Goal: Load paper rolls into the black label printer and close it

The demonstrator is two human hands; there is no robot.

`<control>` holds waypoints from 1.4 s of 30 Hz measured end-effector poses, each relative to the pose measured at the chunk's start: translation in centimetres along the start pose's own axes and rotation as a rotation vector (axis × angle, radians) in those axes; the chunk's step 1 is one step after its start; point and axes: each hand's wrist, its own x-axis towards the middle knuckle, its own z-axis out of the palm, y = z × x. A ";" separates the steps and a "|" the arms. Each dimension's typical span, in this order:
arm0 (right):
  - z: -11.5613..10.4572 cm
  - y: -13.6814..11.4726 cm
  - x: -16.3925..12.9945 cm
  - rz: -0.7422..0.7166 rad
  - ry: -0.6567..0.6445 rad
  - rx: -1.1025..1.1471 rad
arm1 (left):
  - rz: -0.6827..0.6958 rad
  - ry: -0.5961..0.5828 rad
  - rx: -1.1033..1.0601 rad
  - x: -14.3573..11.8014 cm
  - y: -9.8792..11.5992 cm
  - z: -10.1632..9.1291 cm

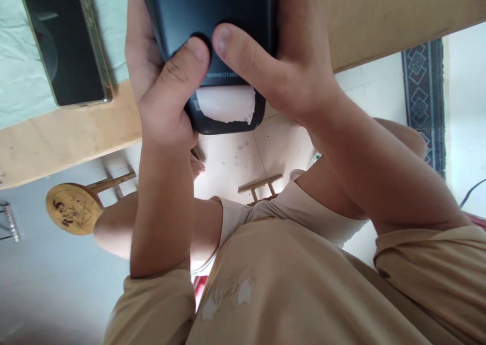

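Both hands are clamping a small dark printer (212, 15), a smooth matte plastic box with rounded corners, held up close to the camera over the edge of a pale wooden table (76, 137). The left hand (159, 81) is wrapping around the printer's left side, fingers closed behind it and the thumb pressing on the front face. The right hand (288, 66) is gripping the right side, its thumb lying across the front so that the two thumb tips are almost touching. Just below the thumbs, a strip of white paper (226, 103) with a ragged torn edge is sticking out of the printer's slot, under a line of small raised lettering.

On the table to the left, a glossy black phone (63, 41) in a clear case is lying flat on a light green cloth (18, 81), well apart from the hands. Below the table, a round wooden stool (72, 208) with a carved top is standing on a pale tiled floor (231, 157). A dark patterned rug (423, 81) is lying at the right. The person's beige shirt (284, 284) and forearms are blocking most of the lower view.
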 end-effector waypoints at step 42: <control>0.4 0.7 0.5 -0.131 0.015 0.211 | -0.539 0.376 -0.227 2.5 5.1 2.6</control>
